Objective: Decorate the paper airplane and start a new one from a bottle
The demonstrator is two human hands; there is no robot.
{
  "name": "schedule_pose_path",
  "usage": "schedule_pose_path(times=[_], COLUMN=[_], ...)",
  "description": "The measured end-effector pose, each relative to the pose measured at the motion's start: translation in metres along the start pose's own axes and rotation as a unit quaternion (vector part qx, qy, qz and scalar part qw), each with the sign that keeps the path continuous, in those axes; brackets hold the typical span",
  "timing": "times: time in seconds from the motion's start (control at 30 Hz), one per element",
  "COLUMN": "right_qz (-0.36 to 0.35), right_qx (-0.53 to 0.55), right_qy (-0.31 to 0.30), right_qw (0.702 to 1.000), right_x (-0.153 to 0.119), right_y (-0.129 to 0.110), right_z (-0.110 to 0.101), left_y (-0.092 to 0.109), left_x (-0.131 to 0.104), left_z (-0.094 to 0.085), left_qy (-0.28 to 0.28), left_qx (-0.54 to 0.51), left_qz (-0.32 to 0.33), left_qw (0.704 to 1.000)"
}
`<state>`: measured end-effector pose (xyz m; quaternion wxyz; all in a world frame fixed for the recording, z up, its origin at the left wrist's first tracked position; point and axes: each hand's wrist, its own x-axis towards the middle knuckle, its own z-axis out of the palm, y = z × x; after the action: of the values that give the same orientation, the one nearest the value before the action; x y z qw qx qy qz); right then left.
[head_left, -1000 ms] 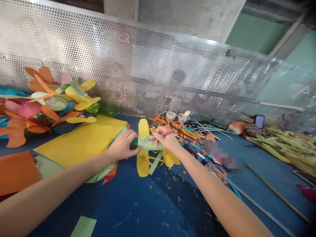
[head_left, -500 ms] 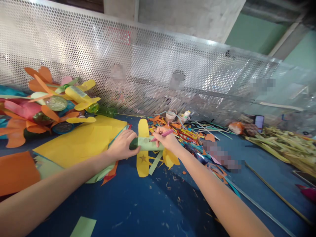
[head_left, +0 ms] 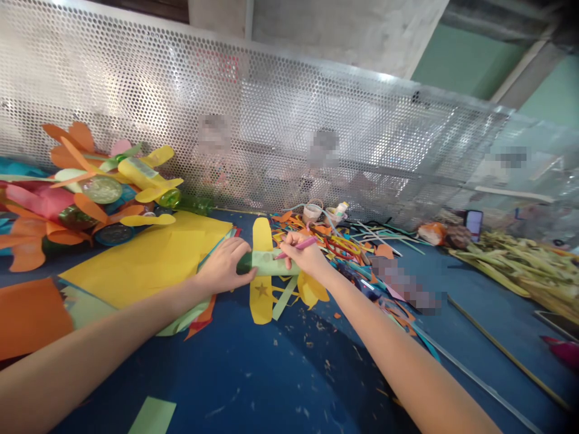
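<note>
My left hand (head_left: 225, 269) is curled around the green end of the little plane (head_left: 266, 263), which lies on the blue table (head_left: 253, 374) in front of me. My right hand (head_left: 304, 257) pinches one pink pen (head_left: 298, 245), tip on the pale green body. I think I should hold the plane tight so it cannot roll, and draw slowly. I count one plane here with two yellow wings (head_left: 262, 268), one star (head_left: 261, 290) on the near wing, and one big yellow sheet (head_left: 149, 256) beside it.
</note>
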<state>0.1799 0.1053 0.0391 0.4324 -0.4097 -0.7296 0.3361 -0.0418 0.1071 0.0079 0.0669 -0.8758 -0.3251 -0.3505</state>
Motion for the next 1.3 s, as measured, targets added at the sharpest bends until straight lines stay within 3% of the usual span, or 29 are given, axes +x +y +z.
schedule_pose_path(times=[1.03,1.3], right_qz=[0.007,-0.002], right_qx=[0.012,0.006], right_qy=[-0.025,-0.004], right_qw=[1.000,1.000], right_x=[-0.0016,0.0004], right_y=[-0.0031,0.0028], right_z=[-0.0004,-0.0014], left_y=[-0.0003,-0.0009], left_x=[0.0000,0.0000], left_z=[0.0001,0.0010], left_qy=[-0.003,-0.003], left_qx=[0.000,-0.003], left_qz=[-0.001,-0.003], left_qw=[1.000,1.000])
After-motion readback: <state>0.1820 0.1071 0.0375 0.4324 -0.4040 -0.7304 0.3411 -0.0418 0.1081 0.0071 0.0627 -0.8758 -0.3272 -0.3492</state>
